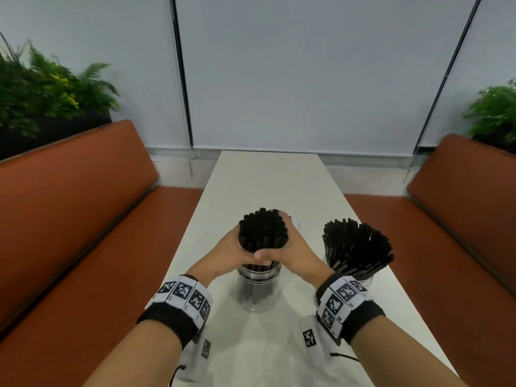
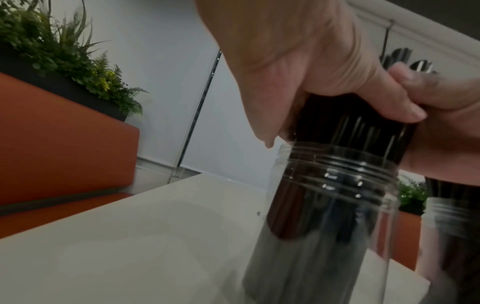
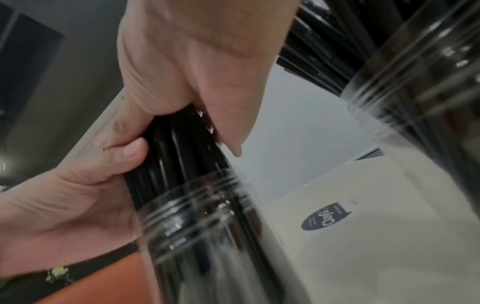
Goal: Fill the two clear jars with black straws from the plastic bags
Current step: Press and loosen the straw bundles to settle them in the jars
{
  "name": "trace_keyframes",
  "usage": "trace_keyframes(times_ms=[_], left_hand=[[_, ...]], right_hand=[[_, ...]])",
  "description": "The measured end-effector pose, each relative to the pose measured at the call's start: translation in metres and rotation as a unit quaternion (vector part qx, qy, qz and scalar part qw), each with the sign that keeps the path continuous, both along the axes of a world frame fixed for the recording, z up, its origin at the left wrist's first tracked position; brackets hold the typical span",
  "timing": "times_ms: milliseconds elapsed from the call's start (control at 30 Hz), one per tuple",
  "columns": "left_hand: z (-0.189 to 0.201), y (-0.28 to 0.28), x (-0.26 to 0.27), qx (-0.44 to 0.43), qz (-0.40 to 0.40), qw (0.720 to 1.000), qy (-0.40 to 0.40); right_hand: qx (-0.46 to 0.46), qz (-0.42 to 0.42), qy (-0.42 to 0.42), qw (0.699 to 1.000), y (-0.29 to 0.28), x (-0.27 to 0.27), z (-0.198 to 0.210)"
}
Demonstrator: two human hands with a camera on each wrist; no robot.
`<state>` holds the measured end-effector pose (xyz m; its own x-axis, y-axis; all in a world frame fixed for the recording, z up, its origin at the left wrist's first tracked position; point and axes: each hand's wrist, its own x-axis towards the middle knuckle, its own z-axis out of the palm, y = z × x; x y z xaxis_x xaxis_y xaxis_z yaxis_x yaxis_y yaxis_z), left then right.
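Observation:
Both hands wrap one thick bundle of black straws from either side, left hand and right hand, thumbs meeting in front. The bundle stands upright in the mouth of a clear jar at the table's middle. In the left wrist view the bundle ends partway down the jar, above its base. The right wrist view shows my right hand and left hand gripping the straws just above the jar's threaded rim. A second clear jar to the right holds fanned-out straws.
The narrow white table runs between two orange benches. A clear plastic bag lies flat near the front edge, and another with a dark oval sticker lies behind the jars. Plants stand behind the benches.

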<state>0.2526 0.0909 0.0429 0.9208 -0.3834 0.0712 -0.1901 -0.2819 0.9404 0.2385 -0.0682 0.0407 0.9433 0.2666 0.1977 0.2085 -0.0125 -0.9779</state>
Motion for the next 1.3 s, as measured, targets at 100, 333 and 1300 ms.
trace_keyframes(times_ms=[100, 333, 1300], left_hand=[[-0.008, 0.004, -0.003, 0.028, -0.019, 0.999, 0.028], [-0.015, 0.001, 0.001, 0.029, -0.022, 0.999, 0.023], [0.008, 0.002, 0.001, -0.049, -0.014, 0.998, 0.031]], right_hand=[[-0.026, 0.005, 0.001, 1.000, -0.004, -0.005, -0.013], [-0.033, 0.019, 0.021, 0.999, -0.007, -0.001, -0.021], [-0.096, 0.032, 0.010, 0.995, -0.019, 0.006, 0.018]])
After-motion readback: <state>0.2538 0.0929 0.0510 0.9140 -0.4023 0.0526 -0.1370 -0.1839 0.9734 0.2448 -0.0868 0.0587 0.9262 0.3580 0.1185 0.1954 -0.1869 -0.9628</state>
